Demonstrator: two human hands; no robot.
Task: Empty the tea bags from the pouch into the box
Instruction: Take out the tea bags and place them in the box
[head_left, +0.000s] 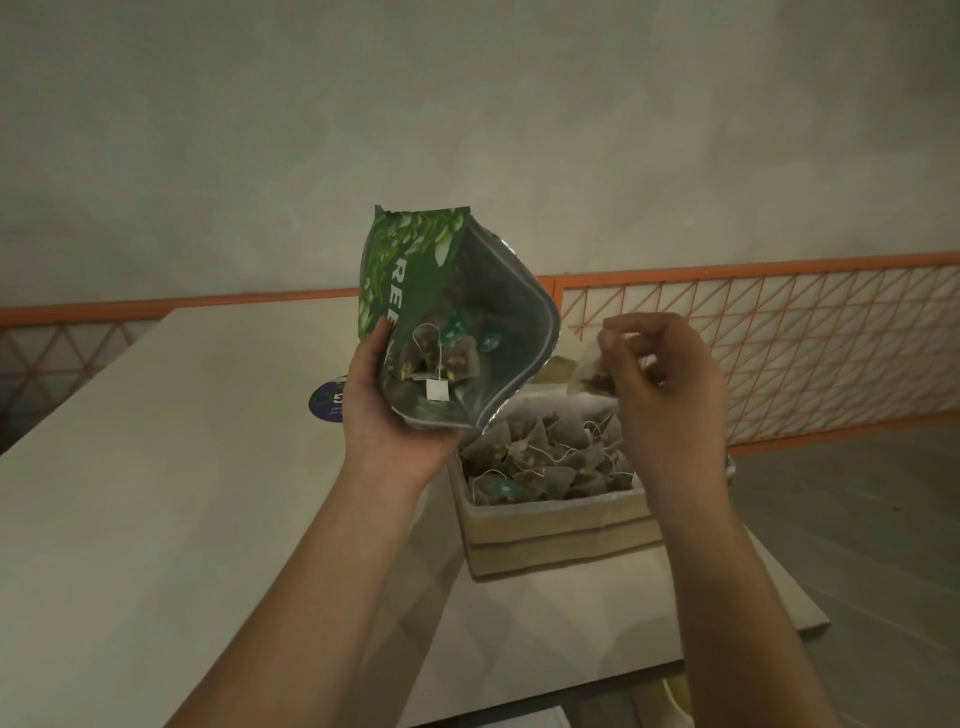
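While the left hand (387, 410) is gripping the green pouch (447, 322) with its mouth gaping toward the right hand (662, 384), that hand is pinching one tea bag (589, 376) above the box (550, 525). Beneath both hands on the tabletop (156, 467), the box is already holding a heap of bags; several are still lying inside the pouch, so emptying looks well along but unfinished.

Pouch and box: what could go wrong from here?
The box sits at the table edge, so a knock might tip it off. The pouch, tilted in the left hand, may spill bags beside the box. The right hand pinches a tea bag; its string could snag.
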